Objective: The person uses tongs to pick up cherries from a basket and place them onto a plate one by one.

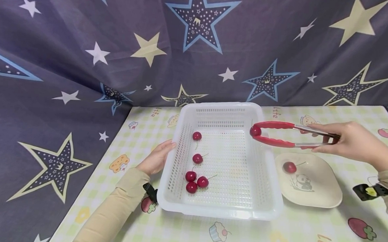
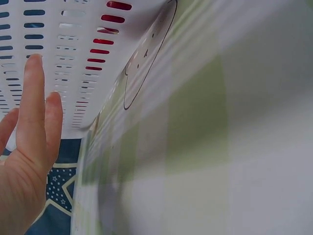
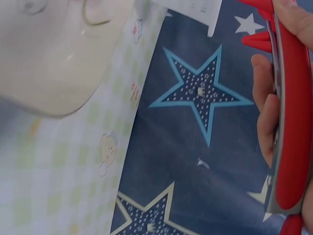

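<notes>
My right hand (image 1: 349, 140) grips red-and-silver tongs (image 1: 275, 142), whose tips pinch a cherry (image 1: 255, 131) over the right side of a white plastic basket (image 1: 220, 212). The tongs' red handle (image 3: 296, 117) also shows in the right wrist view. Inside the basket, toward its left, lie several cherries (image 1: 202, 182), some with stems. With straight fingers, my left hand (image 2: 29, 137) touches the basket's perforated left wall (image 2: 63, 29); in the head view this left hand (image 1: 158, 156) is beside the rim. A single cherry (image 1: 289, 167) with a stem sits on the cream plate (image 1: 324, 191).
The plate stands just right of the basket. A checked, printed tablecloth (image 1: 241, 235) lies under both. Behind and to the left hangs a dark star-patterned cloth (image 1: 116, 34). Black wrist cameras (image 1: 371, 192) are worn on both arms.
</notes>
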The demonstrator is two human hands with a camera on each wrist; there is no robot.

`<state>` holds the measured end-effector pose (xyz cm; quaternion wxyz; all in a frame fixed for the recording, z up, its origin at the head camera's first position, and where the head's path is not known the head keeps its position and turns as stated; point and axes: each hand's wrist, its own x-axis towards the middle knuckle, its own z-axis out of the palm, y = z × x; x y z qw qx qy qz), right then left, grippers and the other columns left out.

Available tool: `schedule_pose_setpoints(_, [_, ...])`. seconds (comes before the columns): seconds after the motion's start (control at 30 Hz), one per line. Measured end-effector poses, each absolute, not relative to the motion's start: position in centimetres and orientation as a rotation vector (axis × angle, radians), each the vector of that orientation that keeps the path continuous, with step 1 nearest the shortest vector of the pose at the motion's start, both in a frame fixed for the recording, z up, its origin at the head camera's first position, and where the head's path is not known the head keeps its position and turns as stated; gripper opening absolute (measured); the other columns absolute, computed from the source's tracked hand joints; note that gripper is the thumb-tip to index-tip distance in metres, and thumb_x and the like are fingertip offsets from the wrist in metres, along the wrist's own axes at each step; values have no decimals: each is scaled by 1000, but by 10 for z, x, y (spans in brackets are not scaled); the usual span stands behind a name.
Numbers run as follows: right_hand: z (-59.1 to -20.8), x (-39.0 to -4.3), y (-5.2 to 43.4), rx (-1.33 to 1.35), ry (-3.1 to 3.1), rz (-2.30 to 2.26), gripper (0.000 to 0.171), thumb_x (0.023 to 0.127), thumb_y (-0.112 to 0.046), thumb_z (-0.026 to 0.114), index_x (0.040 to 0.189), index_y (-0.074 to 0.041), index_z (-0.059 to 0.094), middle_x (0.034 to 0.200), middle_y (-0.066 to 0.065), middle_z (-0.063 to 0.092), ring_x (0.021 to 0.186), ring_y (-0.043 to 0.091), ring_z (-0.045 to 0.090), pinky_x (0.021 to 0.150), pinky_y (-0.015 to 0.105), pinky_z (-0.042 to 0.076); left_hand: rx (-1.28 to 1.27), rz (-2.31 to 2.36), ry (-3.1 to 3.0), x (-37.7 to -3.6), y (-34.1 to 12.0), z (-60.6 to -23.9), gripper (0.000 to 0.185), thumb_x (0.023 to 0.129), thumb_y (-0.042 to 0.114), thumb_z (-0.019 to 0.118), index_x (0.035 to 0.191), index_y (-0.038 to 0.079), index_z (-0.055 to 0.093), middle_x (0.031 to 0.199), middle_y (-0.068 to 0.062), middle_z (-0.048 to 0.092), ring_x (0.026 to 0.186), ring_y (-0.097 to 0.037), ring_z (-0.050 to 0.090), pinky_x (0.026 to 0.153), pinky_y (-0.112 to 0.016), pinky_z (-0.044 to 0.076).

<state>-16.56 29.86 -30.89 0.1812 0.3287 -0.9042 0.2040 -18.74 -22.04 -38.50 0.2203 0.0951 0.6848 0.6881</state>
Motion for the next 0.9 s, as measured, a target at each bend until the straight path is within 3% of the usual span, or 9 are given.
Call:
schedule_pose_setpoints(0.1, [-311, -160, 306, 862, -2601, 543, 69, 55, -6, 88, 120, -14, 66, 74, -5, 68, 55, -9, 49, 45, 9, 39, 260, 1906, 1892, -188, -220, -384, 60, 101, 36, 41, 148, 3, 23, 144, -28, 36, 112, -15, 59, 95, -32, 52])
schedule_pose_setpoints(0.27, [-317, -150, 320, 740, -2659, 495, 63, 57, -6, 87, 116, -14, 66, 65, -15, 57, 54, -8, 44, 45, 10, 37, 245, 1912, 1892, -189, -220, -384, 60, 101, 36, 41, 148, 3, 23, 143, -29, 37, 108, -13, 61, 93, -33, 53])
schedule_pose_setpoints(0.4, [-323, -143, 331, 708, -2666, 503, 71, 56, -6, 87, 118, -30, 60, 62, -19, 48, 53, -6, 38, 44, 12, 31, 244, 1917, 1884, -189, -220, -385, 60, 101, 36, 40, 148, 3, 23, 144, -29, 36, 109, -13, 60, 94, -33, 52])
schedule_pose_setpoints(0.5, [-327, -139, 339, 678, -2669, 518, 86, 55, -9, 88, 118, -50, 47, 59, -20, 44, 50, -6, 33, 41, 13, 26, 252, 1917, 1883, -190, -220, -385, 60, 101, 36, 40, 148, 3, 23, 144, -29, 36, 108, -11, 60, 94, -32, 52])
schedule_pose_setpoints(0.6, [-332, -136, 347, 636, -2679, 534, 96, 55, -13, 89, 115, -63, 34, 58, -21, 43, 50, -6, 31, 40, 14, 25, 251, 1920, 1884, -190, -220, -385, 61, 101, 36, 41, 148, 3, 23, 143, -27, 39, 106, -10, 61, 93, -31, 53])
schedule_pose_setpoints(0.73, [-340, -133, 356, 582, -2666, 523, 101, 51, -18, 91, 113, -68, 29, 63, -26, 46, 49, -6, 32, 39, 13, 26, 240, 1921, 1891, -189, -220, -385, 60, 101, 36, 41, 148, 3, 23, 141, -26, 41, 105, -9, 62, 92, -30, 53])
schedule_pose_setpoints(0.9, [-352, -127, 366, 492, -2689, 586, 97, 53, -14, 90, 115, -62, 33, 72, -34, 46, 48, -4, 33, 38, 15, 27, 227, 1926, 1886, -189, -219, -385, 60, 101, 36, 41, 148, 3, 23, 142, -26, 41, 105, -9, 62, 93, -31, 53])
